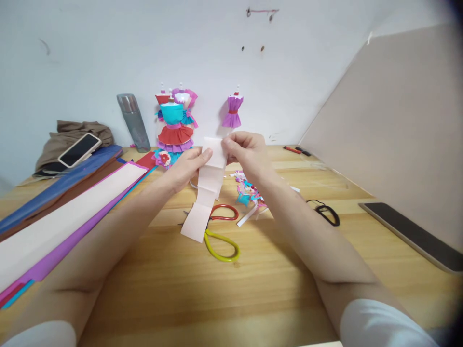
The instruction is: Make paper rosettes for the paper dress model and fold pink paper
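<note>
A pale pink paper strip (207, 185) with cross creases hangs between my hands, its lower end over the scissors. My left hand (190, 166) pinches its left edge near the top, thumb in front. At the upper right edge, my right hand (246, 147) grips the strip between thumb and fingers. Beneath it on the table lie open scissors with a red and a yellow handle loop (222, 246); the paper hides their pivot in part. Colourful paper scraps (249, 190) are piled beside my right forearm.
Long coloured paper sheets (81, 207) lie at the left, near a phone (79, 150) on brown cloth. A grey bottle (133, 123) and small dress forms (173, 120) stand by the wall. At right are a black loop (327, 215) and a dark flat object (412, 233).
</note>
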`<state>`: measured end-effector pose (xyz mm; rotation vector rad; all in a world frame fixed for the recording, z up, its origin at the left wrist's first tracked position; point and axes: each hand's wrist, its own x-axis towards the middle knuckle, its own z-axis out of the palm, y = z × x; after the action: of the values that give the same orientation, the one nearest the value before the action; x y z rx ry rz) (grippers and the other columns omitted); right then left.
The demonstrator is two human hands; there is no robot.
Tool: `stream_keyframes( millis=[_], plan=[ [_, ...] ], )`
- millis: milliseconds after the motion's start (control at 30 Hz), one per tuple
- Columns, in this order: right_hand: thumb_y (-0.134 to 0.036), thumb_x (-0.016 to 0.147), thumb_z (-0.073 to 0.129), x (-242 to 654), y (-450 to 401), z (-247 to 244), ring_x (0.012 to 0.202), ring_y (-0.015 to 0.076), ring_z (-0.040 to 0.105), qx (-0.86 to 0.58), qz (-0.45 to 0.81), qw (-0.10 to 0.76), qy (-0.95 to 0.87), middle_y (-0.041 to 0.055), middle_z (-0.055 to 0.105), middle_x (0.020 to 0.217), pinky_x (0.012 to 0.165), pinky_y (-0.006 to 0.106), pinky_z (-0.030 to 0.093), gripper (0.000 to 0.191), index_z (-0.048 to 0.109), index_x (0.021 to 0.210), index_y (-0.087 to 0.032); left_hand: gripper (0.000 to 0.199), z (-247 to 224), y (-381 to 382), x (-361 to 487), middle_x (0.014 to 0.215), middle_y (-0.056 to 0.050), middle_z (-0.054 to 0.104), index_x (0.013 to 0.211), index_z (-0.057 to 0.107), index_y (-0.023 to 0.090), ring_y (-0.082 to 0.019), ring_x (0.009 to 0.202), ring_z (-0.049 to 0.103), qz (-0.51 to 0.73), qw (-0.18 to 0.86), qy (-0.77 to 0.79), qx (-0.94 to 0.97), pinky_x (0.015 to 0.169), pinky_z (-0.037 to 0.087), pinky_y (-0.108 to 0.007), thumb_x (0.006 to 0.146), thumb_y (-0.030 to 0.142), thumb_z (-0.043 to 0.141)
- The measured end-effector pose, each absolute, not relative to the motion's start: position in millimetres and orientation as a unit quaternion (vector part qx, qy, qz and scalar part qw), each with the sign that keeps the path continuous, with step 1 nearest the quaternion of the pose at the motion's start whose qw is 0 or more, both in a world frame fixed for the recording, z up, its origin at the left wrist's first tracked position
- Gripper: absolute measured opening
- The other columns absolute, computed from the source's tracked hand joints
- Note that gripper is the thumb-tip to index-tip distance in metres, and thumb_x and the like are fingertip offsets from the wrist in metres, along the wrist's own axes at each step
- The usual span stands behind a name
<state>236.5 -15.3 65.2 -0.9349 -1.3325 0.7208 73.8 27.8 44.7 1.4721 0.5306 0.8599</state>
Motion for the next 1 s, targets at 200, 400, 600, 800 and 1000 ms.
stream_keyframes(
  millis=[200,400,600,800,1000],
  plan=[
    [-0.041,0.068,0.072,235.5,-15.4,65.0,0.048,0.0108,0.054,-0.401,0.339,0.627,-0.575,-0.0034,0.059,0.056,0.048,0.026,0.048,0.025,0.062,0.066,-0.019,0.047,42.5,27.8,74.1,0.067,-0.005,0.07,0.072,0.07,0.012,-0.014,0.058,0.061,0.362,0.629,0.243,0.644,0.059,0.049,-0.026,0.061,0.055,0.087],
    [-0.024,0.066,0.071,236.6,-13.5,63.2,0.051,0.0122,0.056,-0.425,0.311,0.607,-0.595,-0.0034,0.066,0.06,0.052,0.027,0.047,0.015,0.069,0.08,-0.02,0.041,43.3,28.1,74.1,0.079,-0.007,0.076,0.085,0.075,0.012,-0.016,0.068,0.067,0.38,0.618,0.234,0.647,0.065,0.052,-0.026,0.061,0.042,0.088],
    [-0.021,0.067,0.068,237.8,-14.0,64.0,0.06,0.0125,0.056,-0.421,0.252,0.628,-0.604,-0.0009,0.067,0.068,0.058,0.027,0.046,0.014,0.069,0.081,-0.019,0.034,40.8,30.5,70.8,0.077,-0.008,0.075,0.08,0.074,0.012,-0.018,0.065,0.068,0.364,0.603,0.255,0.662,0.063,0.053,-0.029,0.062,0.037,0.086],
    [-0.019,0.067,0.068,239.4,-14.9,65.0,0.066,0.0127,0.059,-0.416,0.233,0.639,-0.604,0.0008,0.07,0.076,0.064,0.028,0.048,0.015,0.068,0.083,-0.018,0.034,43.5,28.1,70.6,0.076,-0.008,0.075,0.08,0.074,0.011,-0.018,0.064,0.068,0.355,0.6,0.257,0.669,0.062,0.053,-0.028,0.06,0.034,0.087],
    [-0.017,0.068,0.067,240.5,-12.4,62.8,0.073,0.0149,0.064,-0.41,0.221,0.628,-0.624,0.0021,0.073,0.085,0.07,0.03,0.051,0.02,0.069,0.088,-0.019,0.044,44.9,27.2,72.1,0.065,-0.005,0.069,0.069,0.069,0.013,-0.014,0.056,0.061,0.371,0.609,0.259,0.652,0.056,0.049,-0.025,0.062,0.053,0.085]
  ],
)
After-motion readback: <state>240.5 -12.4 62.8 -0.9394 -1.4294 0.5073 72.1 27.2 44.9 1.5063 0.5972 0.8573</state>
